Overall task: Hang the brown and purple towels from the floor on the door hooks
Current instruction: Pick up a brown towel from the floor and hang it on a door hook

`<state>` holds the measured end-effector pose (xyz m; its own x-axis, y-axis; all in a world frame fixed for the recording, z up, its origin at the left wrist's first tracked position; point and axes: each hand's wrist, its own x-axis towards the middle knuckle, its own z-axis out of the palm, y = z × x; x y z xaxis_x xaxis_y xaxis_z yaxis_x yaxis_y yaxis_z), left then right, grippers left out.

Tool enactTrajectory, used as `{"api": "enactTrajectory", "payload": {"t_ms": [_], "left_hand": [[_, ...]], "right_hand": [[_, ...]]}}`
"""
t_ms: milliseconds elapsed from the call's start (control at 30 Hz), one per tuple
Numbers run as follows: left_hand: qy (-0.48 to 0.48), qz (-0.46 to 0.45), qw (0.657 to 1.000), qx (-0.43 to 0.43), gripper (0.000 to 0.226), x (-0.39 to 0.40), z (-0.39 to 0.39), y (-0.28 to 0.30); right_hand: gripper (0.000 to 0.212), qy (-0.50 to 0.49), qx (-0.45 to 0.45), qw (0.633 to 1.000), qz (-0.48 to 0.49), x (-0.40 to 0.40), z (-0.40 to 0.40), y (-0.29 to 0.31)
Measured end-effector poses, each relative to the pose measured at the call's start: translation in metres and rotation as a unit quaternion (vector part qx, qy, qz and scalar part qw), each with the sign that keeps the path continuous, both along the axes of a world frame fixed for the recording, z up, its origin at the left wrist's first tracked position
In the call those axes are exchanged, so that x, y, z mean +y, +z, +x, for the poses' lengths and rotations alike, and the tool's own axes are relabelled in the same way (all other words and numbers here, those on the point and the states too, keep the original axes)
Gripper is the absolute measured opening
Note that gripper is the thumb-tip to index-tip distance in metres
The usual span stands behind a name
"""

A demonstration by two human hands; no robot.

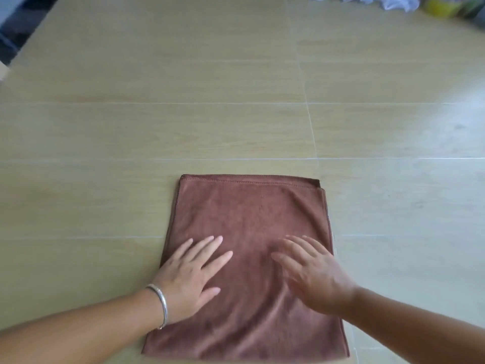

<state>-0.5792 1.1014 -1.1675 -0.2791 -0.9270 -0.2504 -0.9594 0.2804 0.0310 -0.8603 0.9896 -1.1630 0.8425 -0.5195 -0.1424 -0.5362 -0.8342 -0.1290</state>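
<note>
Towel work comes first, and from my remote seat I see one brown towel (249, 258) lying folded and flat on the wood-pattern tiled floor (183, 114), its stitched hem at the far edge and a lower layer peeking out at the far right corner. My left hand (189, 279) rests palm-down on the near left part of the cloth, fingers straight and spread, gripping nothing. My right hand (312, 277) lies over the near right part, fingers also extended and holding nothing; it is blurred, so I cannot tell how firmly it touches.

I judge the step in hand to be taking this towel up for hanging. To do it well I would pinch both layers together along one edge or at a corner, so the fold does not drop open as the cloth lifts, and keep hold of enough fabric to drape over a hook.

Counted: one brown towel, two hands, one silver bangle (161, 303) on the left wrist. No purple towel, door or hooks are in view. At the far right corner sit some white crumpled material (393, 2) and something yellow (441, 7), too blurred to name.
</note>
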Motion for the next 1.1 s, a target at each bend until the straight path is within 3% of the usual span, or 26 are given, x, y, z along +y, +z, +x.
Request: {"api": "enactTrajectory", "payload": {"t_ms": [133,233,300,433,533,633,700,1000,1100], "left_hand": [[0.018,0.063,0.998,-0.026,0.079,0.028,-0.001,-0.001],[0.023,0.073,0.996,-0.047,0.077,0.010,0.010,0.000],[0.049,0.062,0.995,-0.062,0.082,-0.019,0.017,0.000],[0.128,0.092,0.983,-0.092,0.068,-0.054,0.021,-0.003],[0.077,0.094,0.990,-0.078,0.069,-0.036,0.008,0.001],[-0.021,0.093,0.995,-0.037,0.084,0.001,0.004,0.000],[-0.063,0.093,0.992,-0.054,0.091,0.021,0.015,-0.006],[-0.120,0.030,0.989,-0.075,0.052,0.008,0.037,0.000],[-0.097,0.043,0.990,-0.091,0.057,0.003,0.025,0.013]], "right_hand": [[0.071,0.009,0.116,0.992,0.046,0.038,-0.021,-0.009],[0.076,0.011,0.159,0.987,0.037,0.016,-0.017,-0.010],[0.076,-0.020,0.161,0.987,0.018,-0.013,-0.004,-0.008],[0.070,-0.151,0.156,0.976,0.032,-0.052,0.015,-0.006],[0.076,-0.111,0.148,0.981,0.060,-0.033,0.009,-0.006],[0.089,-0.022,0.124,0.992,0.029,-0.002,-0.014,-0.009],[0.094,0.023,0.128,0.991,0.019,0.005,-0.032,-0.014],[0.053,0.099,0.125,0.986,-0.056,-0.007,-0.037,-0.010],[0.052,0.087,0.102,0.989,-0.067,-0.003,-0.036,0.000]]}}
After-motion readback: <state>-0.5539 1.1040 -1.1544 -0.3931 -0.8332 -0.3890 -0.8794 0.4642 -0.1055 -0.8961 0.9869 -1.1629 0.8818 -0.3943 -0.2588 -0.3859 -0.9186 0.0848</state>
